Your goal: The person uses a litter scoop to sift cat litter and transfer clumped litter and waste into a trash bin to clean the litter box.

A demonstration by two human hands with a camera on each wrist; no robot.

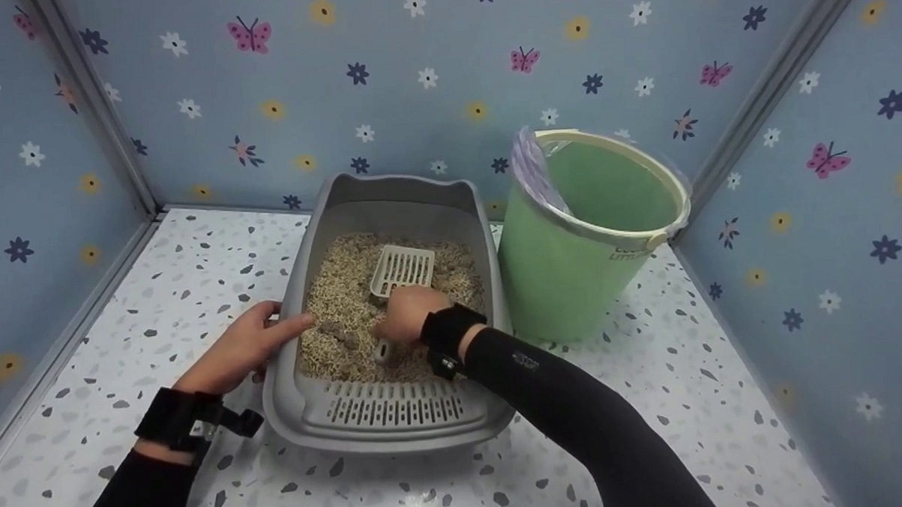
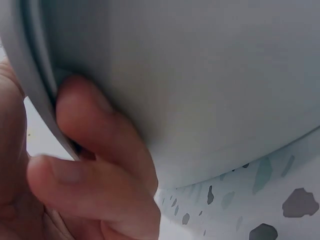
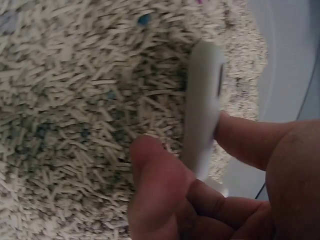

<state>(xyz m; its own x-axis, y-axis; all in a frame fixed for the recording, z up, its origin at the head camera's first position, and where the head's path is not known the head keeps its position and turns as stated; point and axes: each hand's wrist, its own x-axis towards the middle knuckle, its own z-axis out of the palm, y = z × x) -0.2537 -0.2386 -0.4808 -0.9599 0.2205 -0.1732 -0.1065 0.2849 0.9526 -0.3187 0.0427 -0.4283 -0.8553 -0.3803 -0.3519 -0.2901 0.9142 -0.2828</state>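
Note:
A grey litter tray [image 1: 397, 428] full of pale pellet litter [image 1: 347, 295] sits on the speckled floor. My right hand [image 1: 408, 315] grips the handle of a white slotted scoop [image 1: 400, 270] that lies on the litter; the right wrist view shows the scoop handle [image 3: 202, 100] pinched between thumb and fingers over the litter [image 3: 75, 100]. My left hand [image 1: 248, 347] holds the tray's left rim, thumb over the edge. In the left wrist view its fingers [image 2: 100, 150] curl under the tray's rim [image 2: 40, 100] against the grey wall.
A green bucket [image 1: 572, 272] with a cream rim and a plastic liner stands just right of the tray. Flower-patterned blue walls [image 1: 415, 97] close in the back and both sides. Speckled white floor [image 1: 688, 380] lies around the tray.

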